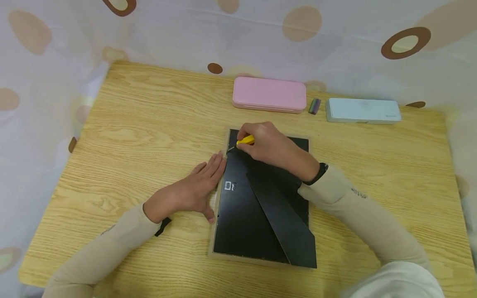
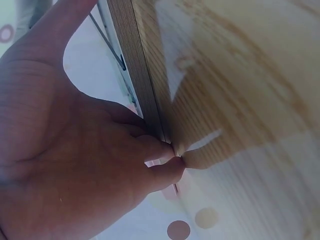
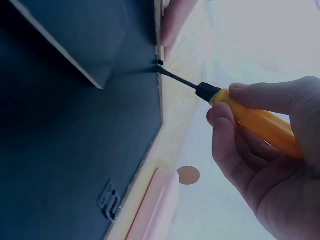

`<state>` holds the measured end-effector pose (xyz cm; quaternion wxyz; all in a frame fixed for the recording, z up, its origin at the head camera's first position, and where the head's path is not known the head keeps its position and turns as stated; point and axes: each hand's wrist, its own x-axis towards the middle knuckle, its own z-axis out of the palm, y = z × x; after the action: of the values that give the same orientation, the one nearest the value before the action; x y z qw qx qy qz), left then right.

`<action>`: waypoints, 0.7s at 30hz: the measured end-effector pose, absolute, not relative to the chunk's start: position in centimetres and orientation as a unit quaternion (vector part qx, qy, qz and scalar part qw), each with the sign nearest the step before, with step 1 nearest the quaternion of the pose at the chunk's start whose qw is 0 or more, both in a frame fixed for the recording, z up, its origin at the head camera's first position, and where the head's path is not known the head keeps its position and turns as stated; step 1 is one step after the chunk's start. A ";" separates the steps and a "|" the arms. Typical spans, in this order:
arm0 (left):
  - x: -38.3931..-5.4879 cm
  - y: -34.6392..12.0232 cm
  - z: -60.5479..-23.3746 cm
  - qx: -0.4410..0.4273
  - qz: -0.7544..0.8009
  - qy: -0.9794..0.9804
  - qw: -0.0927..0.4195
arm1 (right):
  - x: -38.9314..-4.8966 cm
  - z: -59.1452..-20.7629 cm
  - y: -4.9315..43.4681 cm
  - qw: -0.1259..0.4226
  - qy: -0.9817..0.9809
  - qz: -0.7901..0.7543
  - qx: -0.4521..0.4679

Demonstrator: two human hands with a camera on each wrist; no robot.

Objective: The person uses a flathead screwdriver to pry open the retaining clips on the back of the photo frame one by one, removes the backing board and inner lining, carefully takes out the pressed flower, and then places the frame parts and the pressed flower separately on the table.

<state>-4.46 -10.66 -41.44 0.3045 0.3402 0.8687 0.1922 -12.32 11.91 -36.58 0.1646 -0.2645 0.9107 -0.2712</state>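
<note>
A picture frame [image 1: 238,231] lies face down on the wooden table, its black backing and slanted stand leg [image 1: 283,223] facing up. My right hand [image 1: 270,145] grips a screwdriver [image 3: 265,125] by its yellow handle. The screwdriver's metal tip meets a small dark tab [image 3: 159,63] at the backing's left edge, near the upper corner. My left hand [image 1: 197,186] rests along the frame's left side, fingers stretched out and fingertips at the wooden rim [image 2: 137,65], just below the screwdriver tip. A metal hanger [image 1: 230,186] sits on the backing near that side.
Behind the frame, a pink case [image 1: 269,94], a small striped eraser-like block [image 1: 314,106] and a pale blue case [image 1: 363,110] stand along the table's [image 1: 149,103] back edge. A spotted curtain [image 1: 179,33] hangs beyond it.
</note>
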 end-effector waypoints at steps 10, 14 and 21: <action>-4.5 -10.7 -41.5 0.336 0.191 0.871 0.304 | -11.6 -36.7 11.3 0.116 0.914 -0.223 -0.318; -4.5 -10.6 -41.5 0.333 0.193 0.869 0.310 | -11.3 -36.6 11.1 0.084 0.915 -0.193 -0.343; -4.5 -10.5 -41.6 0.329 0.192 0.868 0.319 | -11.0 -36.9 11.3 0.046 0.910 -0.205 -0.357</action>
<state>-4.49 -10.51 -41.56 0.3188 0.3294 0.8678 0.1917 -10.98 11.29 -36.86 0.0464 -0.3565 0.9102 -0.2054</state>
